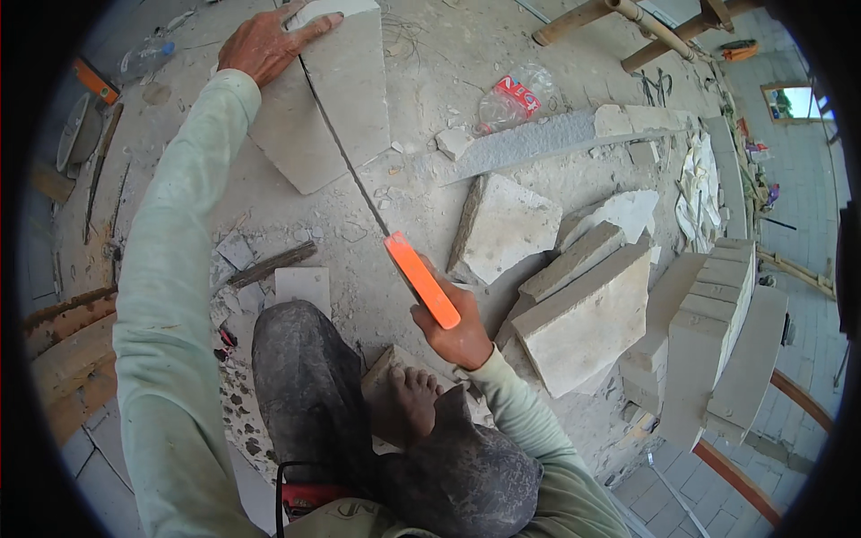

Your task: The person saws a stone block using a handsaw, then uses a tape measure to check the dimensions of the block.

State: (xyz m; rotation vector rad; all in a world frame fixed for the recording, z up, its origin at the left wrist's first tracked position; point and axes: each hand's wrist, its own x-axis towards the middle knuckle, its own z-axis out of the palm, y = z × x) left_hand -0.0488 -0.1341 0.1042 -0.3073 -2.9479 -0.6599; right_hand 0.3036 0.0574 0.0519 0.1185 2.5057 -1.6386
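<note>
A pale block (354, 99) lies at the top centre of the head view, crossed lengthwise by the long toothed blade (345, 152) of a handsaw, which sits in or along a line in it. My left hand (260, 49) grips the block’s far end beside the blade’s tip, thumb and fingers over its top. Lower down, my right hand (457, 332) is wrapped round the saw’s orange handle (421, 278). My bare foot (408, 403) shows between my dark-trousered knees, on or beside another pale piece.
Broken slabs (583, 323) and stacked blocks (708, 332) fill the right. A long narrow piece (529, 143) lies beyond, near a crumpled bottle (502, 108). A wooden frame (664, 40) stands top right. A level (94, 81), bowl (79, 134) and timber (81, 359) are left.
</note>
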